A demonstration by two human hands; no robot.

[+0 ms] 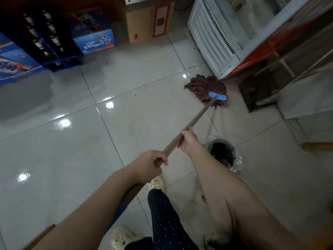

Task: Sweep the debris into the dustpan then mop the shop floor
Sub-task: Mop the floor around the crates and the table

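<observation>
Item, mop: I see both hands clamped on its wooden handle (196, 117), left hand (149, 165) at the top end, right hand (187, 140) further down, the two apart. Mop head (205, 87): reddish strands flat on the wet tiled floor (126, 114), beside the white freezer (214, 38). Lined bin (223, 154), near my right forearm: dark inside, contents unreadable. Blue crate (59, 64): glass bottles (52, 33). Blue carton (94, 41), cardboard box (144, 24): contents not visible.

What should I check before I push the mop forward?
1. Left hand and right hand both grip the mop handle: ok.
2. Mop head lies on the floor: ok.
3. Space ahead: mop head sits close to the white cooler: not ok.
4. Debris swept up: dark specks on the floor: not ok.
5. Bin clear of the mop head: ok.
6. Floor slippery underfoot: cannot tell.
</observation>
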